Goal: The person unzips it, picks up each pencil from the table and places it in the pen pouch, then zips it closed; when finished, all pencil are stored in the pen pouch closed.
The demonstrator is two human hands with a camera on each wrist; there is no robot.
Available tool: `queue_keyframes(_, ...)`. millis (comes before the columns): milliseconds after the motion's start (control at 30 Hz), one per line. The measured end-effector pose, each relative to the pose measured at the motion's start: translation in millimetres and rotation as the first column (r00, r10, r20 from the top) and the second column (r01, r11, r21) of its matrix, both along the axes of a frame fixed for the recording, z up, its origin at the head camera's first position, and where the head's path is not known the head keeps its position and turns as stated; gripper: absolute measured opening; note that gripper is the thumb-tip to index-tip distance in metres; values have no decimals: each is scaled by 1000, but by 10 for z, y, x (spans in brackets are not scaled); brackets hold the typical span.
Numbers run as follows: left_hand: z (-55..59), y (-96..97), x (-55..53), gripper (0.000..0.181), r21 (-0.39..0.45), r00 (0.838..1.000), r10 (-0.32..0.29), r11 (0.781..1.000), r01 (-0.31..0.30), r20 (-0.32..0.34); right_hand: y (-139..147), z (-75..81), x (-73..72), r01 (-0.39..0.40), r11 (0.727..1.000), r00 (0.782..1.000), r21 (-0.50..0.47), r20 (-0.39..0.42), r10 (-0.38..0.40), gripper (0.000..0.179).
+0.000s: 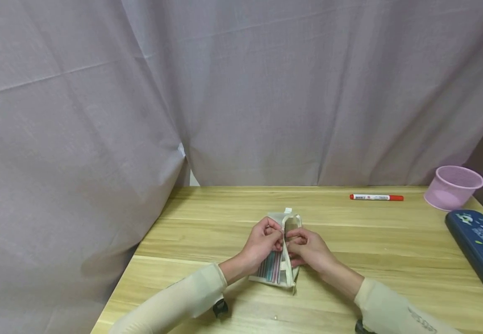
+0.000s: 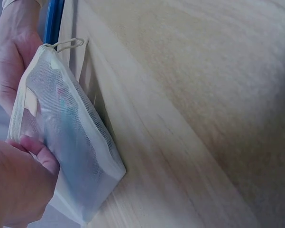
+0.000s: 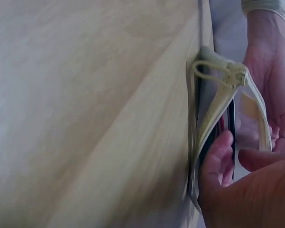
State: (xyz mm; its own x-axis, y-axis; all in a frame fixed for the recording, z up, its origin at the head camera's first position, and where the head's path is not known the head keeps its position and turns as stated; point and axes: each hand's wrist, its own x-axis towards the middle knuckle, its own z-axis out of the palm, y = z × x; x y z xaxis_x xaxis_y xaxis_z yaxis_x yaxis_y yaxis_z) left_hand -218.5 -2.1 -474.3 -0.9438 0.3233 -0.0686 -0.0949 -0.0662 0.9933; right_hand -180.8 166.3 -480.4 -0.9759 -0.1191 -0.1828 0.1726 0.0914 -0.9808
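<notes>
A pale mesh zip pouch point(image 1: 276, 271) lies on the table with its zipper open, and striped coloured sticks show through its side. My left hand point(image 1: 264, 241) pinches the left zipper edge, its fingertips point(image 2: 42, 154) on the mesh in the left wrist view. My right hand point(image 1: 310, 250) has curled fingers in the mouth of the pouch. In the right wrist view its fingers point(image 3: 220, 149) and thumb are on either side of a dark stick point(image 3: 233, 116) inside; I cannot tell whether they grip it. The zipper pull point(image 3: 240, 78) hangs at the near end.
A red-capped white marker point(image 1: 376, 197) lies at the back of the wooden table point(image 1: 208, 218). At the right stand a pink mesh cup point(image 1: 448, 192) and a dark blue pencil case point(image 1: 477, 250) with cartoon prints. Grey curtain point(image 1: 245, 93) hangs behind and to the left.
</notes>
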Motion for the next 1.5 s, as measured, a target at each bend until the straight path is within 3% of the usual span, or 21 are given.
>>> queue_keyframes(233, 11, 18, 6, 12, 12, 1000, 10, 1000, -10, 2, 148, 67, 121, -13, 997, 1000, 70, -2, 13, 38)
queue_keyframes(400, 60, -40, -50, 10, 21, 999, 47, 999, -47, -3, 202, 140, 273, -48, 973, 995, 226, -69, 65, 27)
queue_keyframes(500, 73, -66, -94, 11, 28, 998, 59, 998, -59, 8, 241, 167, 377, -63, 933, 982, 355, -142, 121, 20)
queue_keyframes(600, 93, -86, -125, 11, 42, 998, 53, 998, -54, 25, 258, 187, 459, -75, 876, 957, 477, -211, 197, 18)
queue_keyframes(733, 110, -85, -142, 11, 76, 997, 47, 996, -51, 53, 252, 194, 509, -107, 820, 920, 562, -258, 297, 16)
queue_keyframes(800, 103, -76, -150, 11, 97, 997, 53, 994, -59, 61, 240, 178, 515, -129, 819, 911, 560, -260, 322, 15)
queue_keyframes(1000, 19, -27, -156, 11, 107, 996, 73, 991, -79, 54, 233, 92, 542, -143, 832, 913, 535, -252, 319, 10)
queue_keyframes(1133, -26, -13, -136, 10, 49, 998, 61, 997, -62, 19, 236, 50, 546, -148, 826, 909, 544, -255, 331, 12)
queue_keyframes(1233, -18, -25, -99, 11, -35, 999, -2, 999, 0, -43, 245, 48, 538, -153, 820, 902, 551, -261, 344, 13)
queue_keyframes(1300, -1, -49, -57, 13, -139, 991, -74, 989, 58, -115, 255, 58, 526, -154, 819, 898, 552, -269, 350, 13)
queue_keyframes(1367, 16, -82, 2, 13, -268, 968, -155, 958, 99, -196, 268, 70, 512, -162, 821, 894, 547, -271, 357, 12)
queue_keyframes(1500, 50, -156, 143, 14, -481, 889, -300, 870, 107, -346, 284, 92, 485, -176, 826, 890, 535, -272, 366, 11)
